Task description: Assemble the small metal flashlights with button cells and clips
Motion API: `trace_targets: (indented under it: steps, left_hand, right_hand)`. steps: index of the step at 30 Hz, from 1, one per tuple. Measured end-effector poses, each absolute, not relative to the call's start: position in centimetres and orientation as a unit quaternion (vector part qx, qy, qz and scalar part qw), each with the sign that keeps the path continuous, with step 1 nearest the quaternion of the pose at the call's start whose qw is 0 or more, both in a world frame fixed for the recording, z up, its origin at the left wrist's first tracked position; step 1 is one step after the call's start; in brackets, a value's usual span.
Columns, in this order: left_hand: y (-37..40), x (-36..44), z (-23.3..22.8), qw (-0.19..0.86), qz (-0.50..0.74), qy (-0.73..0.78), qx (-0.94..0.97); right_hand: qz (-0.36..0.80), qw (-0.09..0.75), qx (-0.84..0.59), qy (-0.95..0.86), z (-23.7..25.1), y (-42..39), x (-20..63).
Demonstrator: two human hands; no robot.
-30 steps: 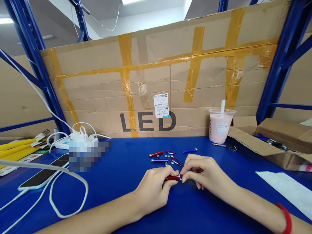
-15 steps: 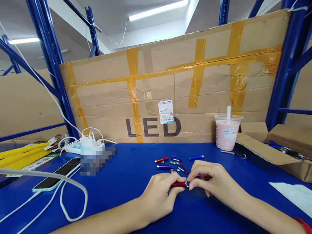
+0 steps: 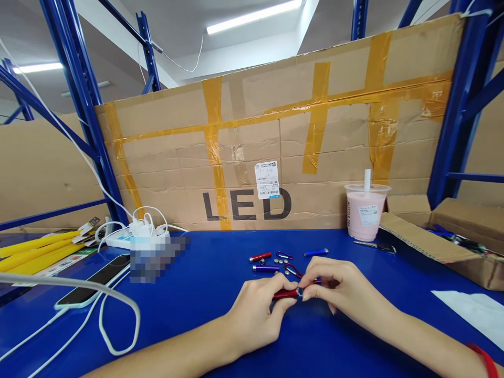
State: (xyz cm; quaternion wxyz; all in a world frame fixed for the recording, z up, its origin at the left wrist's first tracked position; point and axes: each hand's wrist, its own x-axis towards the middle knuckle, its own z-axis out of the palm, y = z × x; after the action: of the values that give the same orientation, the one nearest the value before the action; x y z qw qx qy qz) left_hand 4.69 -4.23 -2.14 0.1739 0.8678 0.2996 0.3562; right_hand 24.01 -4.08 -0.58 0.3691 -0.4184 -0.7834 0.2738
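Observation:
My left hand (image 3: 260,307) pinches a small red flashlight (image 3: 285,294) between thumb and fingers, holding it level just over the table. At its right end, the thumb and index finger of my right hand (image 3: 334,283) close on a small silver ring (image 3: 300,291). A bit of red shows between the right fingers; its shape is mostly hidden. Beyond the hands lie another red flashlight (image 3: 260,257), a purple flashlight (image 3: 265,268) and a blue flashlight (image 3: 315,252). Red carabiner clips (image 3: 293,270) and several small silver button cells (image 3: 281,261) lie among them.
A cup of pink drink (image 3: 366,215) stands at the back right, near tweezers (image 3: 374,247) and an open cardboard box (image 3: 472,268). White tissue (image 3: 472,317) lies right. On the left are a phone (image 3: 94,283), white cables (image 3: 129,304), a power strip (image 3: 118,239) and yellow rods (image 3: 43,244).
Both hands stay together at the flashlight's end. The right fingers have shifted slightly left, and the flashlight's silver end is more covered. The view has moved slightly.

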Motion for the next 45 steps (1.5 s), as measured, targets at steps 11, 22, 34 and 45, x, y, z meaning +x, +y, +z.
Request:
trace_targets:
  steps: [11,22,34,45]
  left_hand:
    - [-4.0,4.4,-2.4,0.185,0.341,0.320,0.864]
    - [-3.7,4.6,-2.4,0.174,0.311,0.327,0.875]
    - [-4.0,4.7,-1.7,0.193,0.303,0.350,0.865]
    - [-3.8,5.1,-1.9,0.162,0.310,0.355,0.867]
  right_hand:
    - [0.171,0.357,-0.418,-0.818,-0.7,-4.6,23.6]
    - [0.325,0.362,-0.440,-0.755,-0.9,-4.4,23.3]
    - [0.327,0.399,-0.425,-0.744,-0.8,-4.2,23.2]
    - [0.337,0.408,-0.421,-0.737,-0.5,-4.2,23.3]
